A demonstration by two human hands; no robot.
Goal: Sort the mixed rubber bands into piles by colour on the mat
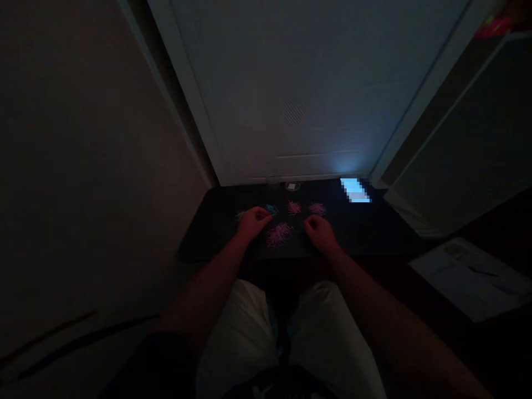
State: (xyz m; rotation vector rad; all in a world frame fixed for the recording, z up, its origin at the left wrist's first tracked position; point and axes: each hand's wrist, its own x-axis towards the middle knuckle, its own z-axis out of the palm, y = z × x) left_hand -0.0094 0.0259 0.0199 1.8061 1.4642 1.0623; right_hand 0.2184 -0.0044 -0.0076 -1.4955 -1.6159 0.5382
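In the dim head view, my left hand (254, 219) is closed in a pinch over the dark table, beside a small teal pile (271, 209) of thin strands. Partly hidden behind it is a pale pile (240, 215). My right hand (319, 228) is also closed, its fingertips together just below a pinkish-purple pile (317, 208). Anything between the fingers of either hand is too small and dark to make out. Between the hands lies a larger mixed pink-purple pile (279, 235), with a pink pile (293, 207) above it.
The dark table (374, 238) stands against a white door (316, 72). A lit, pixelated screen (355, 190) lies at its back right. A small round item (292, 187) with a white square sits at the back edge. To the right is a pale sheet (469, 277).
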